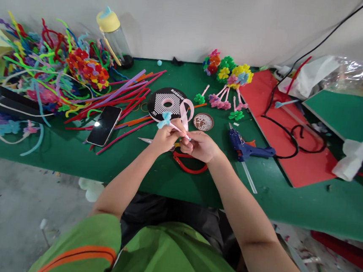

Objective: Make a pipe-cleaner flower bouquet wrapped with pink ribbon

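A light blue pipe-cleaner flower [165,120] with a pale pink-wrapped stem is pinched in my left hand [165,139]. At the stem's other end, the fingers of my right hand [203,146] are closed on a pale pink ribbon [186,111]. That ribbon loops up behind my hands near a black-and-white spool [159,100]. Just under my hands lie red-handled scissors [193,171], partly covered by them. Beyond my right hand sits a small round dish [203,122] of white bits. Finished flowers with pink stems [224,99] lie farther back.
To the right are a blue glue gun [247,149], its black cord [291,131] and a red board [283,132]. Left of me lie a phone [105,125], loose pipe cleaners [131,93] and a colourful heap [54,65]. A bottle [115,37] stands by the wall.
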Action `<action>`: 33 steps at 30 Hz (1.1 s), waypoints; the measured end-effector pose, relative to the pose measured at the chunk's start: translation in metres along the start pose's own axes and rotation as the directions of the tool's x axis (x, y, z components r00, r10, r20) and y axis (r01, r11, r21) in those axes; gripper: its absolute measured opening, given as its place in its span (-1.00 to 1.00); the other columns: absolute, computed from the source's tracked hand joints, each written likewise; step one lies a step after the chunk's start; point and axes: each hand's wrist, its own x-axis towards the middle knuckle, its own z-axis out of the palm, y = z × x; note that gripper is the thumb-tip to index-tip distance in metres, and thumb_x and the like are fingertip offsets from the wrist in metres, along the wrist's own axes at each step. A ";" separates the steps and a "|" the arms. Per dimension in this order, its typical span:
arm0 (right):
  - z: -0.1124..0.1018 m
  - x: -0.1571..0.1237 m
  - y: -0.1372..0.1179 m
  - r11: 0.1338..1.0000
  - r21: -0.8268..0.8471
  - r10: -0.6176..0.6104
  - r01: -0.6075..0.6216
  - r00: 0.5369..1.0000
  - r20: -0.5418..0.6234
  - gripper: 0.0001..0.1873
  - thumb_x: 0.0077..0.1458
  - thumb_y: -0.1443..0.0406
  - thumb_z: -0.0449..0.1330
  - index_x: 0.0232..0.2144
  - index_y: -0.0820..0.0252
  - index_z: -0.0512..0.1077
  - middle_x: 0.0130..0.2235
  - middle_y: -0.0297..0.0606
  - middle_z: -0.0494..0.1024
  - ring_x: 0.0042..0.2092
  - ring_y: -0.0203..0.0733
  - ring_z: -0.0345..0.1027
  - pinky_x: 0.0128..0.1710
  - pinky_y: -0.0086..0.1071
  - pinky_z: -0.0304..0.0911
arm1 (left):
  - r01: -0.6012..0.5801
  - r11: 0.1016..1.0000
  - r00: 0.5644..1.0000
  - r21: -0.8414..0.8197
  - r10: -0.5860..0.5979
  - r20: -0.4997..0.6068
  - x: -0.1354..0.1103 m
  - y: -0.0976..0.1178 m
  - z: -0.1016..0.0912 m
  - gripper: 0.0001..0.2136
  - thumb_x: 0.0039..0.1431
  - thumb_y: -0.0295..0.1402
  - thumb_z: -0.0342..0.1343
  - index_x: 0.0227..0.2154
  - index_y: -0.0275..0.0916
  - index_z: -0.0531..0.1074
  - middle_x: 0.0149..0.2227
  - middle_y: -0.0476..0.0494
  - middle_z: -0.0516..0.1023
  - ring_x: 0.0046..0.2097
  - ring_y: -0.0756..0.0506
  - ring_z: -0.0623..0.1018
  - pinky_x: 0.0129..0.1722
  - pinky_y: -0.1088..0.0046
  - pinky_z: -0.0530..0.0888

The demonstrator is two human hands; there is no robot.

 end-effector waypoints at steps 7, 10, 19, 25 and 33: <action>0.006 0.001 0.002 0.994 -0.033 -0.102 0.101 0.994 -0.035 -0.65 -0.10 0.09 0.28 -0.64 0.20 0.30 -0.66 -0.51 0.11 -0.60 -0.45 -0.06 -0.56 -0.44 -0.06 | -0.054 0.999 0.995 0.004 0.054 -0.084 0.002 -0.006 0.000 -0.77 0.03 -0.20 0.17 -0.62 -0.21 0.42 -0.54 -0.03 0.39 -0.44 0.01 0.39 -0.35 0.41 0.39; 0.007 0.004 0.005 0.972 -0.127 -0.221 0.200 0.959 -0.177 -0.60 -0.15 0.03 0.30 -0.66 0.21 0.32 -0.67 -0.48 0.16 -0.59 -0.45 0.00 -0.55 -0.44 -0.04 | 0.006 1.000 0.979 0.000 -0.006 -0.206 0.002 -0.010 0.001 -0.86 -0.05 -0.26 0.25 -0.55 -0.21 0.47 -0.59 0.04 0.29 -0.51 0.06 0.29 -0.47 0.48 0.28; 0.007 0.004 0.011 0.302 -0.945 -0.790 0.129 0.588 -0.173 -0.63 0.15 0.20 0.01 -0.65 0.20 0.24 -0.61 -0.36 0.27 -0.53 -0.37 0.12 -0.50 -0.42 0.02 | 0.144 0.989 0.978 -0.021 -0.146 -0.150 0.004 -0.010 0.006 -0.81 -0.12 -0.27 0.28 -0.51 -0.26 0.44 -0.62 0.12 0.10 -0.54 0.09 0.16 -0.54 0.52 0.13; 0.009 0.003 0.014 0.022 -0.989 -0.855 0.145 0.515 0.057 -0.71 0.16 0.31 -0.03 -0.60 0.17 0.22 -0.56 -0.31 0.32 -0.49 -0.34 0.18 -0.47 -0.43 0.10 | 0.161 0.978 0.971 -0.129 -0.181 -0.156 0.004 -0.020 0.009 -0.79 -0.12 -0.23 0.28 -0.51 -0.27 0.45 -0.60 0.08 0.20 -0.52 0.08 0.20 -0.50 0.52 0.17; 0.010 -0.001 0.008 0.292 -0.944 -0.763 0.151 0.632 -0.135 -0.58 0.16 0.19 -0.02 -0.71 0.19 0.19 -0.62 -0.35 0.28 -0.54 -0.37 0.16 -0.49 -0.42 0.07 | 0.148 0.972 0.973 -0.181 -0.176 -0.148 0.001 -0.019 0.008 -0.82 -0.11 -0.28 0.28 -0.52 -0.28 0.46 -0.61 0.08 0.22 -0.53 0.10 0.22 -0.51 0.55 0.21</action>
